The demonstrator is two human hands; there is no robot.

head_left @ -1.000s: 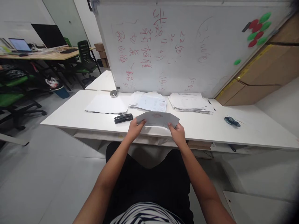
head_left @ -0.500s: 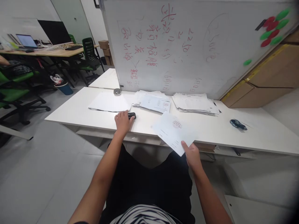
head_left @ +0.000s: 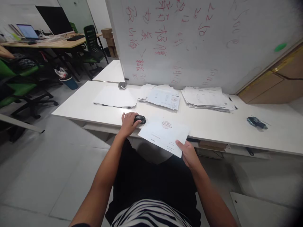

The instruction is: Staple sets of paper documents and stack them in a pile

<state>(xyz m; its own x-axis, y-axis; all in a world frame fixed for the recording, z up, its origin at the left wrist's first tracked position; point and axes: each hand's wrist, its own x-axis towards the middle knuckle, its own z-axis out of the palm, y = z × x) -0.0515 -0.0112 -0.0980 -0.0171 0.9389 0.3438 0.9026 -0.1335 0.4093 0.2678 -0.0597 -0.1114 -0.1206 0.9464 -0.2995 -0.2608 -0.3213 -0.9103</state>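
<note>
left grip (head_left: 128, 122) curled shut over the glossy black stapler (head_left: 140, 119); right grip (head_left: 188, 153) pinches thin flat white sheets (head_left: 164, 134), now swung nearer it over the smooth tabletop (head_left: 213, 126).

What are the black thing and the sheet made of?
The stapler under the left hand looks like black plastic or painted metal, faintly glossy; too small to tell which. The sheet in the right hand looks like thin matte white paper, with print and a red stamp.

Black stapler (head_left: 140, 119): lies flat near the desk (head_left: 213, 126) front edge. White paper (head_left: 164, 134), red stamp upward: tilted, overhanging that edge.
</note>
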